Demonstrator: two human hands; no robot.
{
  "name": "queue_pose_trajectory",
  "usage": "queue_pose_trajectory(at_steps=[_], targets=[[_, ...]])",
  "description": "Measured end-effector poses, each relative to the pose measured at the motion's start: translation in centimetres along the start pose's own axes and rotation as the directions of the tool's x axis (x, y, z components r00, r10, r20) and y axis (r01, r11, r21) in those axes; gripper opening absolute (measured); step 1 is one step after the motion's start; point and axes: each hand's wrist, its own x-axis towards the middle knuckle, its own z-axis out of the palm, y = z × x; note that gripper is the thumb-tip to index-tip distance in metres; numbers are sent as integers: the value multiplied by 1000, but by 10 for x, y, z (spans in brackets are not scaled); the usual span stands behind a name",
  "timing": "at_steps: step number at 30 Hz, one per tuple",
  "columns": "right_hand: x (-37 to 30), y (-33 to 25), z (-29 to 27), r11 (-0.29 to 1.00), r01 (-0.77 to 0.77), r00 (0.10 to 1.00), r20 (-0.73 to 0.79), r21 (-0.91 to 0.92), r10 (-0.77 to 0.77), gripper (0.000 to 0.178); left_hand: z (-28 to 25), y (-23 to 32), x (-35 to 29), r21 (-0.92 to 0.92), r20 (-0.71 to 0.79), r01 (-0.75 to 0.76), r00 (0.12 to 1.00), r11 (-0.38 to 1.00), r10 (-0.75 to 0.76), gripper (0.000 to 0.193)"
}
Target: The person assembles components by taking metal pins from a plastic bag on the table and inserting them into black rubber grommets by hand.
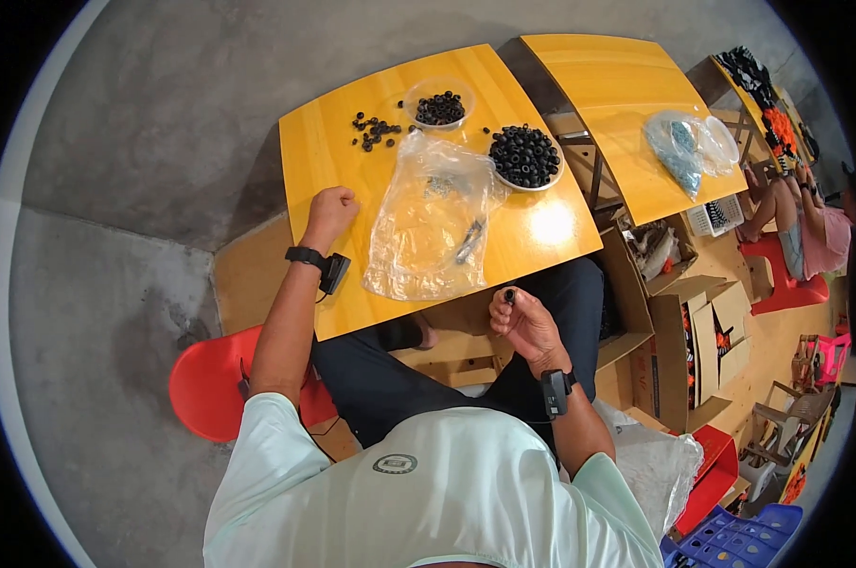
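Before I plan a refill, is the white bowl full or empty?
Full: black beads are heaped across the white bowl, with only its rim showing.

On the table [324, 142], loose beads [376, 130] left of the tub [469, 100], bag [418, 232] before it, more beads [522, 156] in the right-hand bowl [534, 188].

Light seems to fall from overhead, and I see it burn a hard white glare into the tabletop [341, 298] near its right edge, with smaller glints over the crumpled clear bag [399, 241]. A soft shadow darkens the grey wall [201, 114] beside the tabletop's left edge, while the black beads [525, 156] lose fine detail in their darkness. Straight edges bow toward the black rim, where the far right looks squeezed and soft beside a fairly sharp middle.
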Motion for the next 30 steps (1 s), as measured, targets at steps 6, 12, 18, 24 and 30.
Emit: queue_pose_trajectory(at_steps=[6, 12, 18, 24, 30], targets=[[2, 1, 0, 1000, 3, 1000, -12, 8, -3, 24, 14, 7, 5, 252, -29, -98, 994, 963, 109, 9], [0, 3, -4, 999, 14, 1000, 3, 41, -15, 19, 23, 13, 8, 390, 23, -62, 998, 919, 58, 10], [4, 6, -13, 999, 9, 1000, 8, 37, -9, 20, 26, -5, 10, 405, -25, -75, 995, 911, 93, 12], [-12, 3, -25, 995, 71, 997, -48, 73, -68, 20, 24, -42, 6, 182, -119, -126, 982, 975, 149, 15], [-28, -2, -27, 995, 75, 995, -72, 68, -70, 19, 14, -9, -7, -220, 77, 148, 988, 964, -134, 18]])
